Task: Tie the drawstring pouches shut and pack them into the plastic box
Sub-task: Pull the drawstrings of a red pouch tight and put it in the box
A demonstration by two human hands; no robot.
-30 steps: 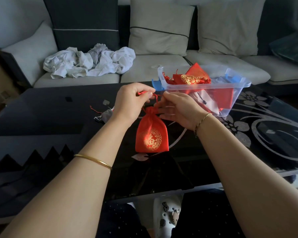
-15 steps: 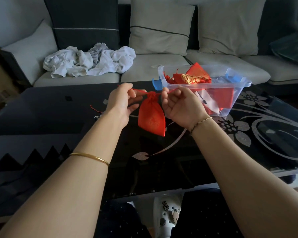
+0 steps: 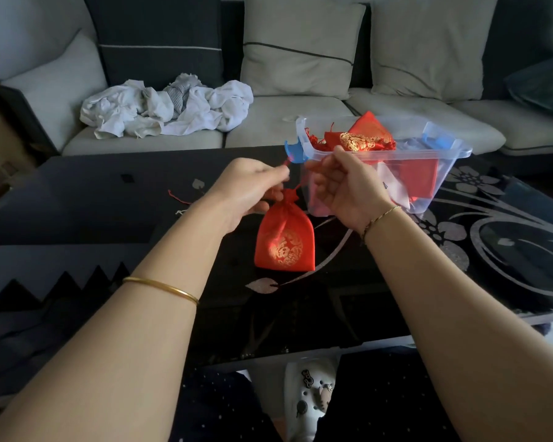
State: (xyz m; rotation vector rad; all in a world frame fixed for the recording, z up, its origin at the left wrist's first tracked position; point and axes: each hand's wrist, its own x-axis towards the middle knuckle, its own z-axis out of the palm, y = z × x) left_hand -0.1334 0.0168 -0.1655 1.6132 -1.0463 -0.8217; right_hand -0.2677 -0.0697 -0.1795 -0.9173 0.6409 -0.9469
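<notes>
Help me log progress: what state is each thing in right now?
pouch, neck gathered, hanging from its cord.
cord, pulled apart between both hands.
left hand, pinches the cord.
right hand, pinches the cord.
box, lid off, red pouches inside.
laundry, crumpled on the sofa.

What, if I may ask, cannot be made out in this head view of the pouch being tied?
- Knot on the red pouch: the drawstring is motion-blurred and the neck sits partly behind the left hand, so tied or not is unclear.
- Pouch count in the plastic box: they overlap behind its cloudy wall.
- Right hand hold on the cord: its curled fingers cover it.
</notes>
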